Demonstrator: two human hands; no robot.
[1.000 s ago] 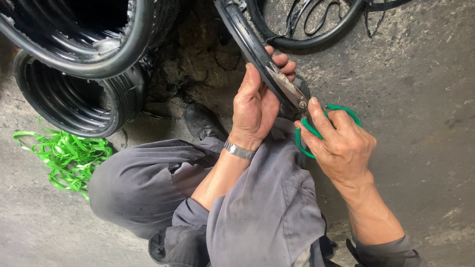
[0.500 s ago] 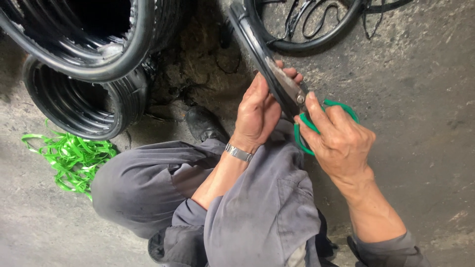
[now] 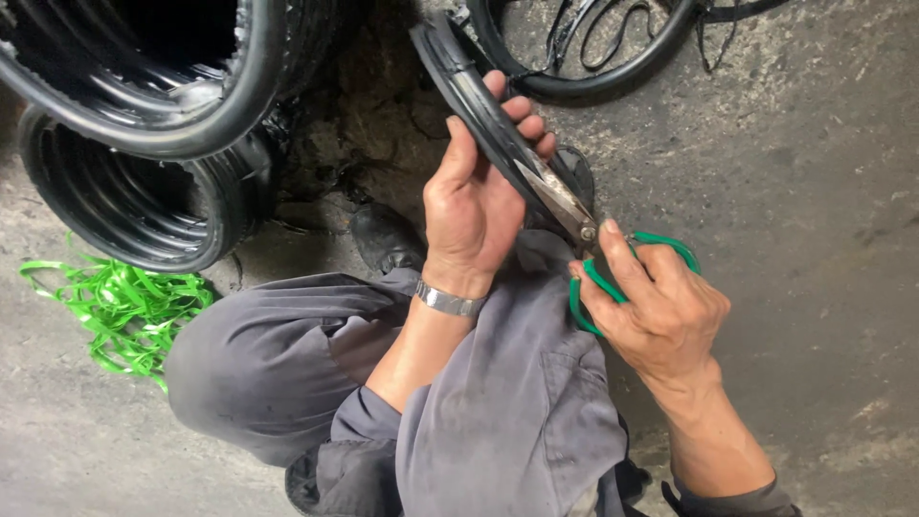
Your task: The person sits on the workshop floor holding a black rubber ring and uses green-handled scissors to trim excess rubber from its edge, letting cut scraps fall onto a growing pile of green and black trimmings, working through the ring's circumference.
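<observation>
A crouching person in grey work trousers (image 3: 498,412) works over a stained grey concrete floor (image 3: 814,191). No package, label or sign shows; the nearest thing to packing is a loose tangle of bright green plastic strapping (image 3: 120,311) lying on the floor at the left, just below two stacked black rubber tyres (image 3: 144,144).

The left hand (image 3: 474,206) is raised, palm turned toward the body, thumb pointing up, with a silver metal bracelet (image 3: 448,301) on the wrist. Its fingers (image 3: 522,110) are curled tightly round a long curved strip of black rubber (image 3: 469,91), which runs from the top of the view down and to the right across the hand.

The right hand (image 3: 661,311) sits lower and to the right, wrist bent, its fingers (image 3: 622,251) threaded through and closed on the loops of green-handled steel scissors (image 3: 574,222). The blades point up and left, lying along the rubber strip just below the left hand's fingers; whether they bite into the rubber cannot be told.

A black shoe (image 3: 388,239) rests on the floor between the tyres and the left wrist. A black rubber ring (image 3: 584,77) lies on the floor beyond the strip.
</observation>
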